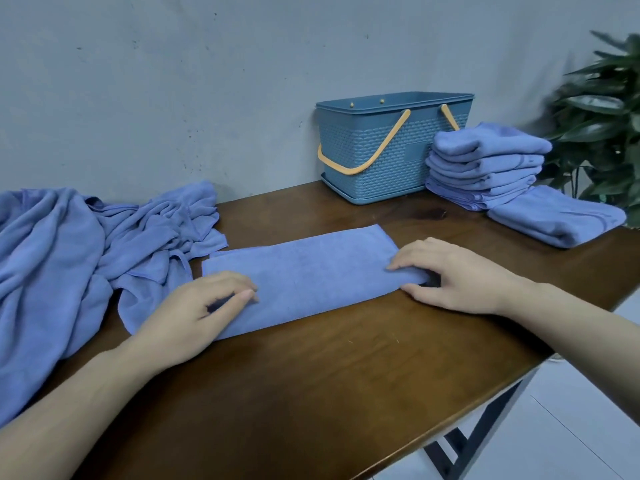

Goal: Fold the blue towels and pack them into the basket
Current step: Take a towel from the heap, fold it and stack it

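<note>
I'm mid-fold on one towel [304,278], a long strip lying across the middle of the table [346,382]. My left hand [194,317] pinches its lower-left end, fingers curled over the edge. My right hand [453,271] grips the right end, thumb tucked under. Next, I reckon, one end goes over onto the other, edges matched. The basket [391,147] waits at upper centre, the folded stack [485,168] touching its right side, the unfolded heap [79,258] at left.

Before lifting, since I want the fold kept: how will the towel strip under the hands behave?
The folded towel is likely floppy; the unfolded pile crumples freely. It probably sags if lifted by one end. It looks light, lying thin and flat.
</note>
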A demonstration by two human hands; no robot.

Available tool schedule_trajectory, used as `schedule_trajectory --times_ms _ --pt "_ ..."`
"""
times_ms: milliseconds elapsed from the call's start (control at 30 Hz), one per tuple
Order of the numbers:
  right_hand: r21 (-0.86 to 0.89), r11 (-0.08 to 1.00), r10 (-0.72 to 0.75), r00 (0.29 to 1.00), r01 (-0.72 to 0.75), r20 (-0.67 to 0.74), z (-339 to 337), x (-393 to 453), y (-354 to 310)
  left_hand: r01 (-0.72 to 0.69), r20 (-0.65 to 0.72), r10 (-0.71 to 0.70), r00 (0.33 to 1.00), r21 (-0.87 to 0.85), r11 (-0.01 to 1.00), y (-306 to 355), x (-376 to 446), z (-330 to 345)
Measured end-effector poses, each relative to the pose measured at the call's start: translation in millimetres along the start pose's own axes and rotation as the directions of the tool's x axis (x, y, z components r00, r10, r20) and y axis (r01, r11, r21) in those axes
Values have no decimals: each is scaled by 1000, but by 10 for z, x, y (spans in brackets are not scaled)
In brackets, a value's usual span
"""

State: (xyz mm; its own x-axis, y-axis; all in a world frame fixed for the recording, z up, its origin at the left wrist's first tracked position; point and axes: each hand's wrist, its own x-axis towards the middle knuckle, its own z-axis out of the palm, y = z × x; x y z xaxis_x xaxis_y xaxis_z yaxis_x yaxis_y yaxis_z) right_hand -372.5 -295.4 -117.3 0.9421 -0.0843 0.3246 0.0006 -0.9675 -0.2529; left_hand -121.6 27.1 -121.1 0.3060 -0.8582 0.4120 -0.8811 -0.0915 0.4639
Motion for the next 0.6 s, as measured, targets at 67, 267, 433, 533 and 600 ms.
schedule_trajectory --times_ms 67,267,433,533,600 --pt "-99 995 -13 998 6 -64 -5 -42 69 7 31 -7 999 -9 1000 27 -16 21" --pt "-69 985 133 952 -157 -276 -32 -76 -89 63 -9 -63 998 -75 995 109 -45 96" --pt "275 897 396 905 -346 -155 51 32 -270 107 -35 -111 993 -109 988 151 -36 125" --pt "453 808 495 851 -377 -177 78 171 -376 133 -71 -144 987 -139 981 207 -2 115" --pt "488 803 502 829 -342 -245 94 299 -445 201 -108 -231 967 -235 951 280 44 123"
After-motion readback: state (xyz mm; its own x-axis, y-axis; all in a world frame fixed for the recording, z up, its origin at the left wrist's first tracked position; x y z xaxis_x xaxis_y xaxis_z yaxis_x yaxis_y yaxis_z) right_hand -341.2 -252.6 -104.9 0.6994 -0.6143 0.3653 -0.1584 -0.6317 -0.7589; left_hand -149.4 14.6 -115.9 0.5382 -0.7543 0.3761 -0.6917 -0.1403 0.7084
